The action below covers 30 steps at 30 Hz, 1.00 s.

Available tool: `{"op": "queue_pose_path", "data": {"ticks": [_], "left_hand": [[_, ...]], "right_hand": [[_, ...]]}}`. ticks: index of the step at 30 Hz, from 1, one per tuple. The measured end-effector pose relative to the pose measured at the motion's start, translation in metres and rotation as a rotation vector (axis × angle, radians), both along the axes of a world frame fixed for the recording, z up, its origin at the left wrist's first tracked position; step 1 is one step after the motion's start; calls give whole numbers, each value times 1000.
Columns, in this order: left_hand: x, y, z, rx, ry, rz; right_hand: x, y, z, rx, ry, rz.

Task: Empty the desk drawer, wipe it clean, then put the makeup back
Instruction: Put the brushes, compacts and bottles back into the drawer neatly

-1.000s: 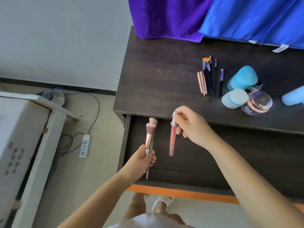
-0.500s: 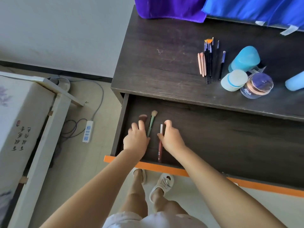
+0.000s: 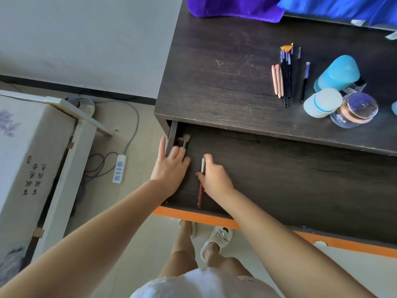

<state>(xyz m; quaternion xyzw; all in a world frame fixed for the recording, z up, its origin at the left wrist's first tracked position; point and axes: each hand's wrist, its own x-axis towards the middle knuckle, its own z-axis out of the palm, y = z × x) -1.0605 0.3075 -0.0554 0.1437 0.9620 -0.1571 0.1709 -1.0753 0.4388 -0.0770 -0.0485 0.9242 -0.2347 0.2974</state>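
The dark desk drawer (image 3: 279,168) is pulled out, its orange front edge (image 3: 193,216) nearest me. Two makeup brushes (image 3: 185,140) lie along its left wall, only their bristle ends showing. My left hand (image 3: 171,166) rests flat on them with straight fingers, thumb outside the drawer's side. A red lip gloss tube (image 3: 200,190) with a silver cap lies lengthwise on the drawer floor. My right hand (image 3: 214,179) holds it, thumb across the tube and forefinger curled at the cap.
On the desk top (image 3: 214,82) lie several thin brushes (image 3: 287,76), a blue bottle (image 3: 337,73), a white jar (image 3: 322,102) and a glass jar (image 3: 354,109). Purple cloth (image 3: 234,7) and blue cloth (image 3: 343,7) sit at the back. A power strip (image 3: 119,168) lies on the floor.
Both hands lowered the brushes and the lip gloss tube into the drawer. The left hand then slid the brushes against the left wall; the right hand stays on the tube.
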Motion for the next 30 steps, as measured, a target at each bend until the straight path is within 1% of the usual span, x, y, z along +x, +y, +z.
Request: {"op": "queue_pose_path", "data": {"ticks": [7,10,13,17,19,21,23,25,27,29,30], "left_hand": [[7,-5,-7,82,-45,4],[7,-8,-8,104,-33,1],[8,-9,-8,95,-12,-20],[2,-8,-1,59,0,-56],[-2,-6,4,127,40,-66],[-10,2,16,228,152,-91],[-24,12,33,357,273,-139],[-47,26,47,505,346,-183],[-81,47,60,656,302,-148],[-120,77,69,799,177,-42],[-137,91,72,834,102,44]], "right_hand": [[3,0,-1,2,5,16],[1,4,-2,-29,26,-31],[-3,13,-2,-103,-15,-90],[-11,30,6,-150,-59,-160],[-16,39,16,-177,-100,-190],[-22,51,27,-195,-111,-198],[-32,66,46,-222,-68,-204],[-51,82,69,-270,4,-258],[-77,102,91,-308,107,-352],[-107,119,109,-310,219,-442],[-122,126,116,-288,251,-469]]}}
